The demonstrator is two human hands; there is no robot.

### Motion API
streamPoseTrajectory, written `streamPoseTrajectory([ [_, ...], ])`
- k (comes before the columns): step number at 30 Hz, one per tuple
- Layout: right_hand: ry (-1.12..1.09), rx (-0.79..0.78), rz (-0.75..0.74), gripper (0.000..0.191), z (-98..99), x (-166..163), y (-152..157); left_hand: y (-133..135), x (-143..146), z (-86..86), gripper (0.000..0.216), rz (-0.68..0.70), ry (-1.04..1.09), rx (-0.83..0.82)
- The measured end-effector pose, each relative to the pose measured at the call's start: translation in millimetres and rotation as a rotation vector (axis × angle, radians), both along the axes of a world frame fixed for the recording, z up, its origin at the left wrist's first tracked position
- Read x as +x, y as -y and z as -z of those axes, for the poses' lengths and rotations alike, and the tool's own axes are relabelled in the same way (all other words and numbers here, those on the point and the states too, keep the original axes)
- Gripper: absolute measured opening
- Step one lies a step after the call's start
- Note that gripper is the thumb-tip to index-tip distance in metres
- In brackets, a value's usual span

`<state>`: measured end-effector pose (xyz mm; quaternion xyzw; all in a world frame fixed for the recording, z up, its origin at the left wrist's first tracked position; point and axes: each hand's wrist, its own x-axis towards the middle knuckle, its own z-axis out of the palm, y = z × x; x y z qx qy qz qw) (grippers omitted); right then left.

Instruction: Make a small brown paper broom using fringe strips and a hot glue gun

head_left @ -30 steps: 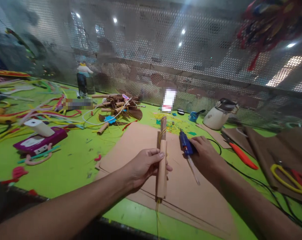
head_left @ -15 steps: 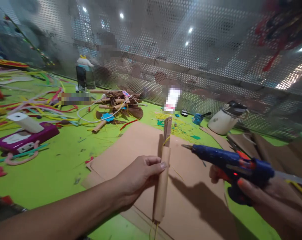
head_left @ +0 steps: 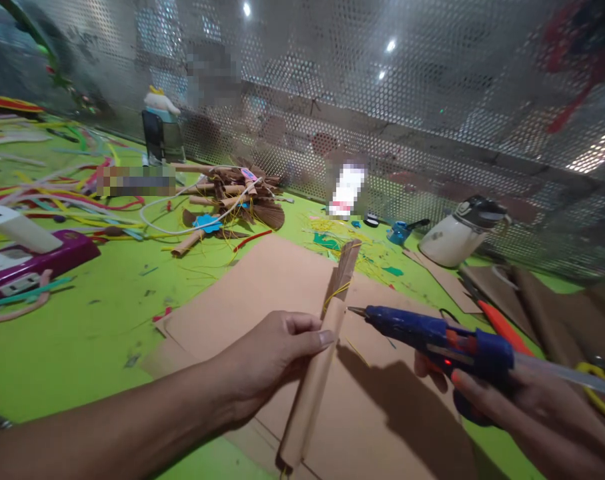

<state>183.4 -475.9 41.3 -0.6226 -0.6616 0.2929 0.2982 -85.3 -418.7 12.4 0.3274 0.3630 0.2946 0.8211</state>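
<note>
Between thumb and fingers, my left hand (head_left: 287, 360) grips a rolled brown paper tube (head_left: 315, 393). A folded strip of brown paper (head_left: 347, 263) sticks out of the tube's upper end, with yellow string (head_left: 338, 291) around it. The tube tilts, its top leaning right. My right hand (head_left: 527, 393) is wrapped around a dark blue hot glue gun (head_left: 432, 337) with a red light lit and a clear glue stick (head_left: 567, 370) out of its back. The gun's nozzle (head_left: 356, 311) is right beside the tube's upper edge. Beneath both lie sheets of brown paper (head_left: 262, 287).
A purple power strip (head_left: 77, 250) with a white plug stands at left, near tangled pipe cleaners and cords. Behind the paper is a pile of brown paper pieces (head_left: 237, 193). A lit phone (head_left: 349, 190), a white jug (head_left: 452, 233) and orange-handled scissors (head_left: 505, 327) are farther right.
The glue gun has moved left, bringing its nozzle close to the tube's upper end. The tube has tilted, its top going right and its bottom left. The view has shifted slightly.
</note>
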Motion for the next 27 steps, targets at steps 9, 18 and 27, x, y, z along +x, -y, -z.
streamPoseTrajectory([
  [9, -0.015, -0.074, -0.019, 0.034, 13.0, 14, 0, 0, 0, 1.7, 0.029, 0.012, 0.007, 0.021],
  [18, -0.079, -0.079, -0.092, 0.029, 8.7, 10, -2, 1, 0, 0.6, 0.027, 0.010, 0.018, 0.030],
  [27, -0.140, -0.121, -0.165, 0.025, -2.5, 2, -3, 1, -1, 3.3, 0.025, 0.007, 0.004, 0.053],
])
